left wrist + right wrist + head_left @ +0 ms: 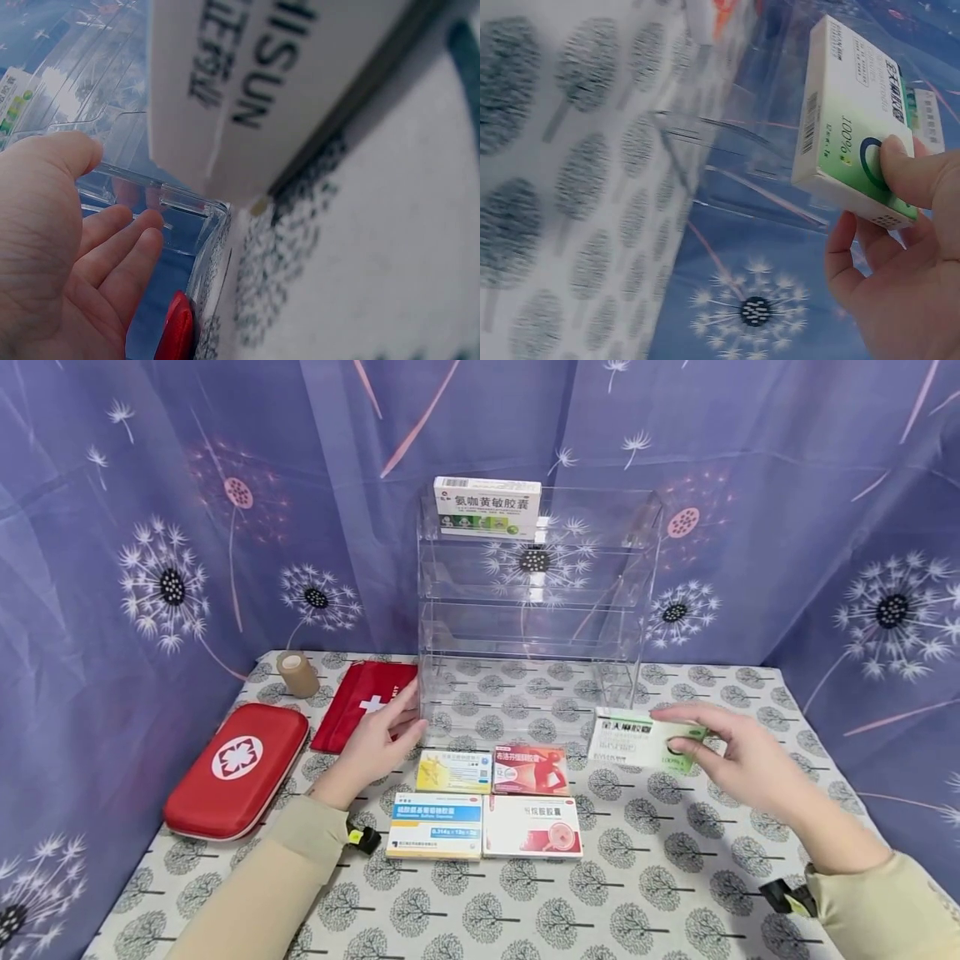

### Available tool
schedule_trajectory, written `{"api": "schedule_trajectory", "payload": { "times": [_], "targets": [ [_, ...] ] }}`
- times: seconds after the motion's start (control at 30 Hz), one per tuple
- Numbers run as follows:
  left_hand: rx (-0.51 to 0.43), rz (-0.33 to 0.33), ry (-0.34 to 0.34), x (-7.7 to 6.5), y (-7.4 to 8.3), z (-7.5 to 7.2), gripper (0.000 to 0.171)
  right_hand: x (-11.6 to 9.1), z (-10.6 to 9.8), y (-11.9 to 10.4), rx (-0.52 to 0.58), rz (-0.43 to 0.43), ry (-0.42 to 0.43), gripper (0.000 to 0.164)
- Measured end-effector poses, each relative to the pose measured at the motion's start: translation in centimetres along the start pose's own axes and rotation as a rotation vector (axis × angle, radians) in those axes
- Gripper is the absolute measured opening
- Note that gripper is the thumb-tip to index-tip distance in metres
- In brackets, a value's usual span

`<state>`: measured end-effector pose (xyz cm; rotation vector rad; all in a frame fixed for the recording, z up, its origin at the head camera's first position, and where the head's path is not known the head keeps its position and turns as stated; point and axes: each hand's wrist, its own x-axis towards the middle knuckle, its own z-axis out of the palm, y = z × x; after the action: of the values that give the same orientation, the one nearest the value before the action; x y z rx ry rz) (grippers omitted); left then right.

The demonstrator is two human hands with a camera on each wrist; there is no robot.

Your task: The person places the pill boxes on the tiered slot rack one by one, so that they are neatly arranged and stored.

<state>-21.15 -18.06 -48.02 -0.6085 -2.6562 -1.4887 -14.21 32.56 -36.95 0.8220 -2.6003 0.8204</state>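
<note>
My right hand (738,764) pinches a white-and-green medicine box (626,742) between thumb and fingers, to the right of the clear acrylic tiered rack (468,602). In the right wrist view the thumb lies on the green front of that box (851,112), with fingers behind and below it. My left hand (375,752) is at the rack's lower left side, its fingers loosely extended; in the left wrist view this hand (90,277) has its fingertips right by the clear plastic. Another white-and-green medicine box (487,510) stands upright on the rack's top tier, at the left.
Before the rack lie a yellow-and-white box (453,771), a red box (530,770), a blue-and-white box (435,827) and a white-and-red box (532,827). At left are a red hard case (236,772), a red pouch (352,706) and a tan tape roll (297,675). Curtains surround the table.
</note>
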Motion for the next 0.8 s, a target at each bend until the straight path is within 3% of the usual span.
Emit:
{"api": "schedule_trajectory", "payload": {
  "times": [0.3,0.47,0.8],
  "targets": [
    [0.004,0.002,0.004,0.0,0.0,0.0,0.081,3.8,-2.0,-1.3,-0.019,-0.094,0.135,0.059],
    [0.002,0.001,0.004,0.0,0.1,0.0,0.081,5.6,-3.0,-2.1,-0.058,-0.082,0.209,0.057],
    [0.004,-0.003,0.002,-0.1,0.3,-0.1,0.080,8.9,-4.4,-2.6,-0.017,0.026,0.319,0.049]
  ]
}}
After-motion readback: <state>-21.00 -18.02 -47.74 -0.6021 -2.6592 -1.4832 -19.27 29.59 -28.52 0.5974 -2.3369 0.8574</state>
